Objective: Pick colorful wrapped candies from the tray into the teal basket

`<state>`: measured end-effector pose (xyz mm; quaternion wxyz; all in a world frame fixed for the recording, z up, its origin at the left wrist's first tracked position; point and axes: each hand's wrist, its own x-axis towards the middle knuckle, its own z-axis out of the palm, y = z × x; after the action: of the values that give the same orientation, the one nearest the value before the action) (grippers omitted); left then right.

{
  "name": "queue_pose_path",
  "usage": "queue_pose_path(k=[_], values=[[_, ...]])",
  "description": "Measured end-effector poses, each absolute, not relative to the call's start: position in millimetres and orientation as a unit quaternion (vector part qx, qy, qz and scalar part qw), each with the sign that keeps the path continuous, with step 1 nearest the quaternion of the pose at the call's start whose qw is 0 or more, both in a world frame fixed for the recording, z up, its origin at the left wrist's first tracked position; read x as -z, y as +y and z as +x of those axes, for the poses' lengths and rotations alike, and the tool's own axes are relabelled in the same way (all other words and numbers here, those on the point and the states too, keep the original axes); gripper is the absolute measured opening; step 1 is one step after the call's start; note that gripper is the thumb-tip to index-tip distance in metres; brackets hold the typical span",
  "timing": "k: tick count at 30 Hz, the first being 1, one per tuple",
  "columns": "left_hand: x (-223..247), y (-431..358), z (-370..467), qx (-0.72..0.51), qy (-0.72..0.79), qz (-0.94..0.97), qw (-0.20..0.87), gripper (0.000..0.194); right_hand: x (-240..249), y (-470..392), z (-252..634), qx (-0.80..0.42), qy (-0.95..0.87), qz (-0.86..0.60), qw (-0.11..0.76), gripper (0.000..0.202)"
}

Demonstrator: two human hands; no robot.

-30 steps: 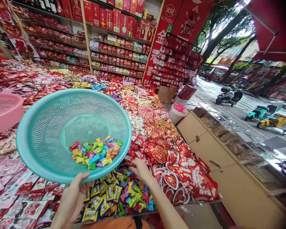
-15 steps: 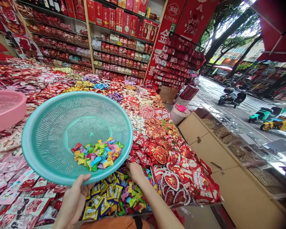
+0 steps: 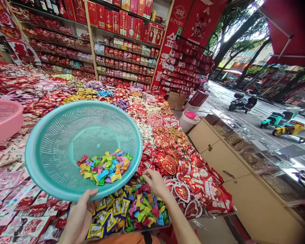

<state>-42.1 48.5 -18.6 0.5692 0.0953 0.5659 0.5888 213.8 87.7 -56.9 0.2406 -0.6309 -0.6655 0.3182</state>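
Note:
A turquoise plastic colander (image 3: 44, 169) is tilted toward me, its near rim gripped by my left hand (image 3: 79, 214), thumb over the edge and fingers beneath. Small wrapped candies (image 3: 106, 167) in several bright colours lie low inside it. To the right of the rim, my right hand (image 3: 155, 183) is over the far end of a pile of the same candies (image 3: 144, 206). Its fingers are pinched together, with a bit of green wrapper at the tips. Blue-and-yellow packets (image 3: 114, 208) lie between the hands, partly under the colander.
Red heart-printed packets (image 3: 183, 191) fill the display to the right. A pink basket (image 3: 5, 118) stands at the left. Beyond the display are stocked shelves (image 3: 127, 47). Tan cabinets (image 3: 226, 166) and a white bucket (image 3: 188, 122) stand at the right, with scooters (image 3: 244, 101) on the street.
My right hand has moved slightly right and up from the candy pile, uncovering more of it. My left hand still holds the colander, which has barely shifted.

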Motion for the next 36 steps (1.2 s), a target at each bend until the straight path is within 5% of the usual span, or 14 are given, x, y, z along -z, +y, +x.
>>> queue_pose_path(k=[10, 22, 27, 32, 36], values=[[23, 45, -21, -0.580, 0.556, 0.076, 0.590, 0.022, -4, 88, 202, -0.437, -0.563, -0.548, 0.438, 0.024], [19, 46, -29, -0.585, 0.556, 0.086, 0.584, 0.017, 18, 86, 181, -0.416, -0.485, -0.557, 0.530, 0.041], [9, 53, -40, -0.606, 0.552, 0.101, 0.564, 0.020, 62, 89, 201, -0.317, -0.589, -0.656, 0.349, 0.012], [4, 54, -47, -0.620, 0.557, 0.093, 0.545, 0.025, 93, 100, 183, -0.270, -0.669, -0.688, 0.081, 0.019], [6, 53, -49, -0.618, 0.558, 0.080, 0.548, 0.028, 101, 109, 160, -0.252, -0.662, -0.705, 0.028, 0.020]])
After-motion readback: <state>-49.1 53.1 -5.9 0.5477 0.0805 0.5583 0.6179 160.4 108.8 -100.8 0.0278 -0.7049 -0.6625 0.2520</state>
